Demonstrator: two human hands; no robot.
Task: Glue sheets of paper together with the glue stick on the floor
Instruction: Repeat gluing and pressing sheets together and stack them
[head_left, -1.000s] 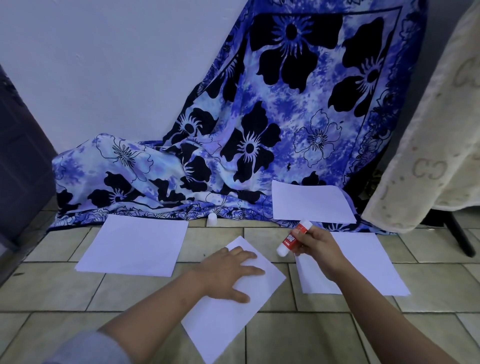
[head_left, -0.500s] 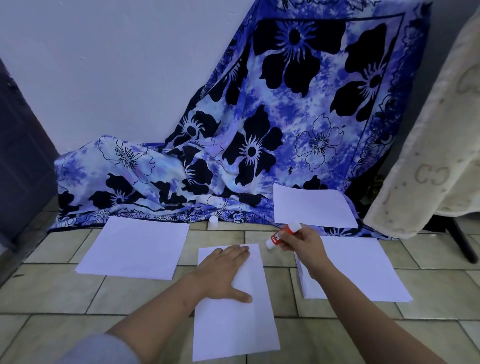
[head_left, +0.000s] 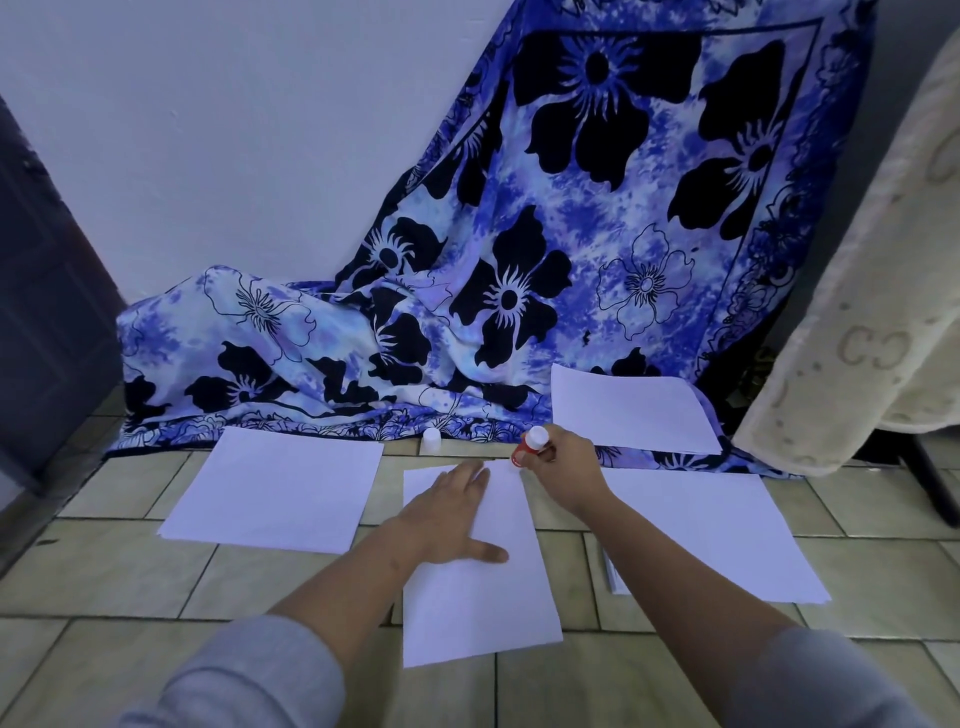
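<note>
On the tiled floor (head_left: 130, 566) in front of me, I am pressing my left grip (head_left: 452, 519) flat on the middle sheet (head_left: 478, 597), fingers straight and spread toward its far edge, thumb pointing out to the right. My right grip (head_left: 563, 467) is curling round the glue stick (head_left: 530, 447), pinching its red body with the white end tilting up and away from me; the lower end is sitting right at the far right corner of the middle sheet, though I cannot tell whether it is actually touching the paper. A small white cap (head_left: 431, 439) is standing on the floor just beyond the sheet's far edge, beside the hem of the blue flowered cloth (head_left: 571, 234). To the left, a left sheet (head_left: 275, 488) is lying flat, apart from the one I am holding down. To the right, a stack of sheets (head_left: 727, 540) is lying partly under my right forearm, its edges showing several layers. Farther back, a single sheet (head_left: 628, 410) is resting on the cloth's lower edge. The cloth is draping down from the white wall (head_left: 234, 130), and a cream blanket (head_left: 883, 312) is hanging at the right edge of my view.
</note>
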